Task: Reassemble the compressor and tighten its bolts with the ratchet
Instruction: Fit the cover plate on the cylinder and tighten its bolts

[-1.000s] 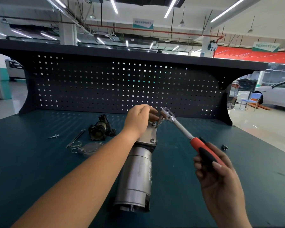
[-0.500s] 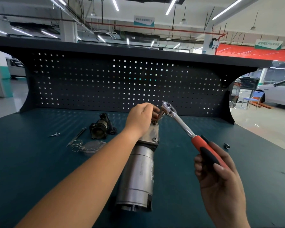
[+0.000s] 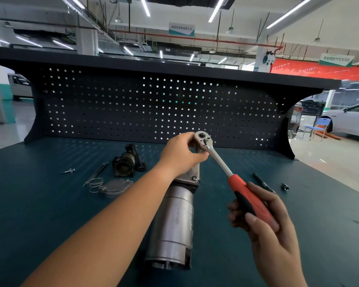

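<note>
We find the compressor [image 3: 174, 220] lying lengthwise on the bench [image 3: 50, 214]. Our left hand [image 3: 180, 156] closes round its far end, seemingly steadying the ratchet [image 3: 220, 162] head on a bolt. Our right hand [image 3: 263, 220] clamps the handle for leverage.

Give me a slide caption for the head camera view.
Right hand grips the ratchet handle while the left hand holds its head at the compressor.
</note>
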Demonstrator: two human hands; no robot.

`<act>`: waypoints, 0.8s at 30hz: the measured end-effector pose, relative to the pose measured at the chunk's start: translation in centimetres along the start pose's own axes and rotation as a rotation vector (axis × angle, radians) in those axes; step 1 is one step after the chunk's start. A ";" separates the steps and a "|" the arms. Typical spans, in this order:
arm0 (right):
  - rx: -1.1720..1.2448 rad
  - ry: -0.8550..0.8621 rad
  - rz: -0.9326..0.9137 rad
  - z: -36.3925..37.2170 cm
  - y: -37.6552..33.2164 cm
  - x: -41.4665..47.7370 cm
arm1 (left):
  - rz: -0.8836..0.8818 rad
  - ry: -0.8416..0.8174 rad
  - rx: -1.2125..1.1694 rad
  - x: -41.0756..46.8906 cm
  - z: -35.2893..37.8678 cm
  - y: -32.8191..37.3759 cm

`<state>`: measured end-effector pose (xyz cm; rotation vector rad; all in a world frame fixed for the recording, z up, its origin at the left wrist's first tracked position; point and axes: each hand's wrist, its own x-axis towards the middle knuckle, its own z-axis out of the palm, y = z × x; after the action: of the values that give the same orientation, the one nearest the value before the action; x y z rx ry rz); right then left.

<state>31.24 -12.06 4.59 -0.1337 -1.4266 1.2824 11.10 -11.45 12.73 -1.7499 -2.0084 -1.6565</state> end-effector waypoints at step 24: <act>0.412 -0.008 0.320 -5.4 0.2 8.9 | 0.005 0.037 -0.181 0.2 -0.2 -0.4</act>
<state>32.21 -2.56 8.65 -0.0797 -1.1475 1.8160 10.63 -11.39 12.62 -1.7589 -1.8908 -1.9095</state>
